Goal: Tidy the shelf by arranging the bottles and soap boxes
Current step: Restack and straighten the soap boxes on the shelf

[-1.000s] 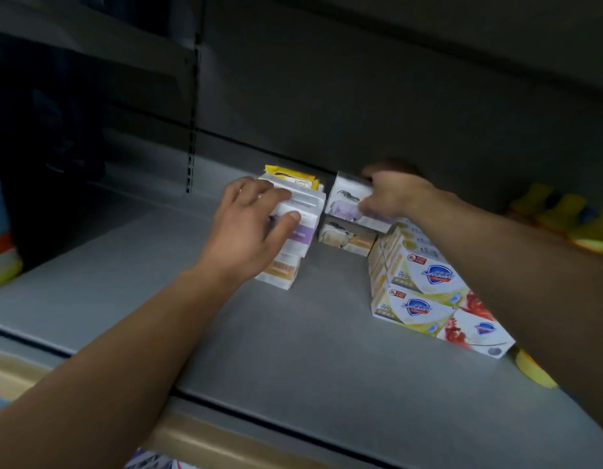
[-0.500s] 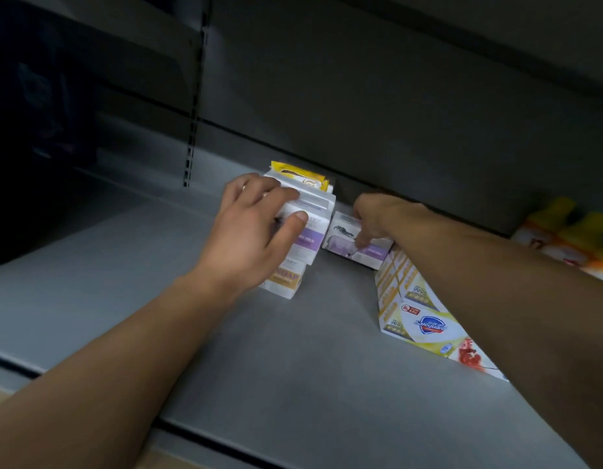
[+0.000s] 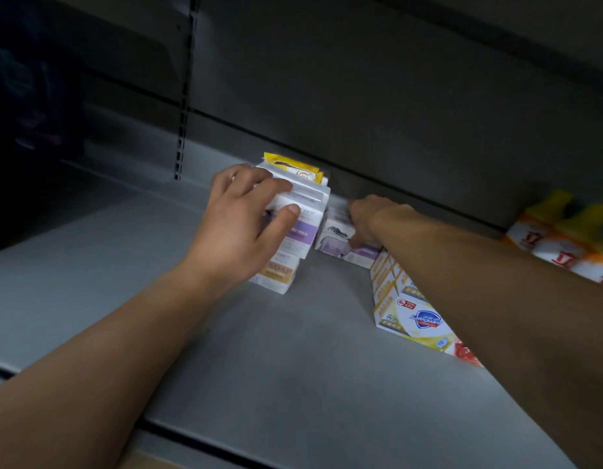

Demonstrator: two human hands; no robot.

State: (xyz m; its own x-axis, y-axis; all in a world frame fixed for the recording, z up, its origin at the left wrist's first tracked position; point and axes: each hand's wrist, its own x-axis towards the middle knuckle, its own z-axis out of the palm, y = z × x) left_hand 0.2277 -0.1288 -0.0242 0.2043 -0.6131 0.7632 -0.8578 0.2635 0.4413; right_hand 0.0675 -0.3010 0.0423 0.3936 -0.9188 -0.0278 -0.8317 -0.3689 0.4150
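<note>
A stack of white soap boxes [image 3: 295, 238] with purple and orange labels stands mid-shelf, a yellow-topped pack [image 3: 293, 165] behind it. My left hand [image 3: 241, 228] grips the upper boxes of this stack, fingers over the top and thumb on the front. Right of it lies a white box with a purple animal picture [image 3: 337, 243]; my right hand [image 3: 369, 220] holds it from above, fingers curled over it. A row of white-and-yellow Safeguard soap boxes [image 3: 410, 313] lies under my right forearm.
The grey shelf [image 3: 225, 350] runs to a dark front lip below. Yellow-capped bottles [image 3: 571, 238] stand at the far right against the grey back panel. A slotted upright [image 3: 185, 96] rises at the back left. Dark items sit at far left.
My right hand has lowered the purple-animal box from above another box down near shelf level beside the stack. My left hand stays on the stack.
</note>
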